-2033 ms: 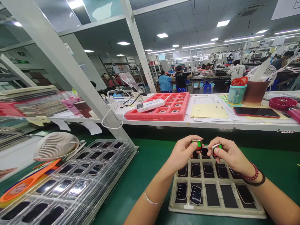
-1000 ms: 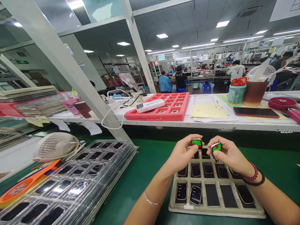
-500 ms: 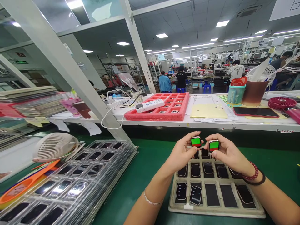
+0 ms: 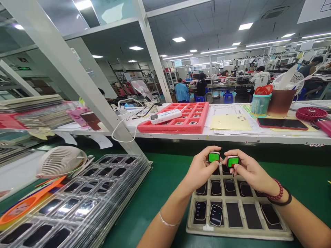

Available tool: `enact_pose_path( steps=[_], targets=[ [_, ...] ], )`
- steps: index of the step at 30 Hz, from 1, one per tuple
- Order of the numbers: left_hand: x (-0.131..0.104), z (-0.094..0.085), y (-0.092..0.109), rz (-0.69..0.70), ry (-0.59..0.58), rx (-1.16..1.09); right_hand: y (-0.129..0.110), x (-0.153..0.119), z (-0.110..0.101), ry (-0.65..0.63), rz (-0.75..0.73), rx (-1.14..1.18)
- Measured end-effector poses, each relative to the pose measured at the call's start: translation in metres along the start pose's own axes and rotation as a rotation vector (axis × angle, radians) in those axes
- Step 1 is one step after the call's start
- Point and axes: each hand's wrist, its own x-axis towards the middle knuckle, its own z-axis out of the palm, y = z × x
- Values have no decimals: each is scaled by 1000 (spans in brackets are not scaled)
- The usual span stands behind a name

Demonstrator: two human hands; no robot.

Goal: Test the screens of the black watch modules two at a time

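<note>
Above the back of a beige tray, both hands are closed, each on a smartwatch without a strap. My left hand grips one smartwatch by its edges, its screen mostly green, the thumb at its lower edge. My right hand holds the other smartwatch, green with a little red, its thumb over the bottom of the screen. The two watches are close together but apart. Below them, several watches lie in the tray's compartments, two with lit menus, such as the watch. Two front compartments hold no watch.
Stacked clear trays of dark-screened watches stand at left, beside a white fan and an orange-handled tool. On the shelf are a red foam tray, a phone and cups. A slanted white post rises at left.
Both watches have shifted slightly left, with small tilts. My thumbs have moved onto the lower screens, and less red shows on both.
</note>
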Motion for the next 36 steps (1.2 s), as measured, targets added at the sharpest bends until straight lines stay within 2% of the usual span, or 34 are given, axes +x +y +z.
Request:
enact_pose_path(
  steps=[6, 17, 29, 36],
  targets=[
    [0, -1, -1, -3, 5, 43, 0, -1, -1, -32, -6, -7],
    [-1, 0, 2, -47, -21, 47, -1, -1, 0, 5, -48, -113],
    [-1, -1, 2, -3, -2, -9, -6, 0, -1, -60, 34, -37],
    [0, -3, -3, -60, -25, 51, 1, 1, -4, -25, 54, -85]
  ],
)
